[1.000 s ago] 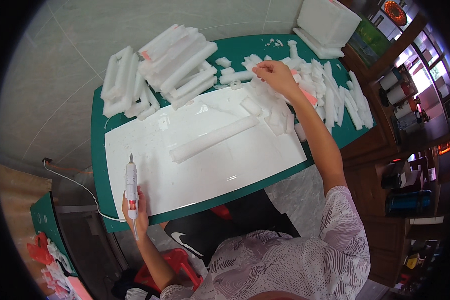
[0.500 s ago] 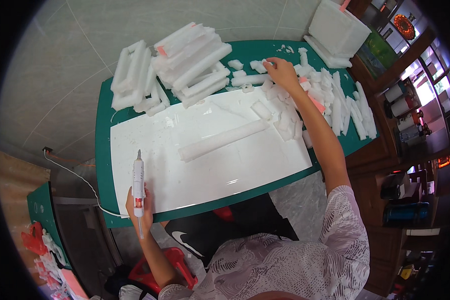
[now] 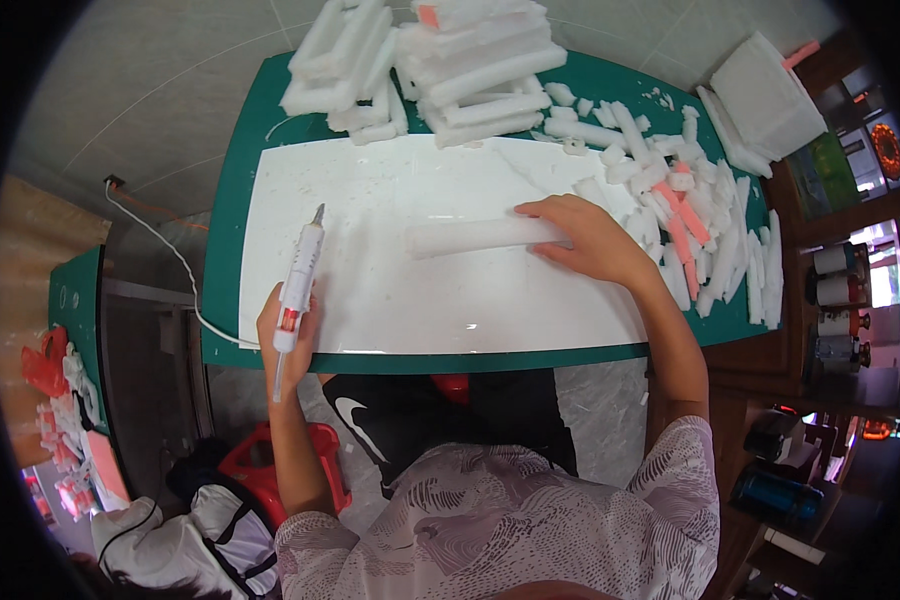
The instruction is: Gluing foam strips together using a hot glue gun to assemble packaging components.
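foam bar (image 3: 485,236) under right hand (image 3: 590,240); left hand (image 3: 288,335) grips white tool (image 3: 300,280).

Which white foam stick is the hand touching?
The long foam bar lying alone on the white board. The right hand rests on its right end. The other foam sticks sit in heaps at the table's far and right edges, untouched.

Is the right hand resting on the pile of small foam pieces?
No, the right hand lies on the long white foam bar on the white board, beside that pile.
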{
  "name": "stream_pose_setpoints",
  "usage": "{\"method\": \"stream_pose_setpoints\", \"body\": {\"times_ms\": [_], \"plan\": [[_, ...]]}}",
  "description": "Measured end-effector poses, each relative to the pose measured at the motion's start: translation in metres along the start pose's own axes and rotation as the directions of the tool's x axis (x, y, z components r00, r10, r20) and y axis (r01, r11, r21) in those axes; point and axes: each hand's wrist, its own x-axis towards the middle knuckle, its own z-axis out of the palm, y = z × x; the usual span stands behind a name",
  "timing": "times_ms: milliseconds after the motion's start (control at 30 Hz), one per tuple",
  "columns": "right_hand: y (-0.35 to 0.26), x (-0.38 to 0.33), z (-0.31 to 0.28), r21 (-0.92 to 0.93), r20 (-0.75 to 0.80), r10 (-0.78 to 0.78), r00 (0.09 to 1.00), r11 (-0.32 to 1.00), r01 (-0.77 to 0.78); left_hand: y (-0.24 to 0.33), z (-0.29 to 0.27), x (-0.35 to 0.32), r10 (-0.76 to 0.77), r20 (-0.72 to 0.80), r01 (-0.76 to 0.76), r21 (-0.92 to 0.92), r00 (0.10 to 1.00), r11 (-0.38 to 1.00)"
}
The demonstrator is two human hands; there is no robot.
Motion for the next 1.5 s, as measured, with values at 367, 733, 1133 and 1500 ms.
{"method": "stream_pose_setpoints", "body": {"times_ms": [367, 733, 1133, 1500], "plan": [[0.017, 0.011, 0.017, 0.024, -0.171, -0.011, 0.985, 1.000, 0.016, 0.016, -0.008, 0.030, 0.146, 0.098, -0.154, 0.076, 0.984, 0.985], [0.021, 0.001, 0.007, 0.205, -0.249, 0.083, 0.965, 0.978, -0.031, 0.044, 0.021, 0.121, 0.442, 0.172, -0.458, 0.071, 0.881, 0.886], [0.006, 0.005, 0.031, 0.126, -0.314, 0.134, 0.940, 0.987, -0.099, 0.028, 0.036, 0.140, 0.469, 0.062, -0.469, -0.030, 0.881, 0.883], [0.024, -0.002, 0.020, 0.737, -0.383, 0.431, 0.817, 0.676, -0.012, 0.026, 0.033, 0.138, 0.547, 0.145, -0.554, 0.007, 0.824, 0.833]]}}
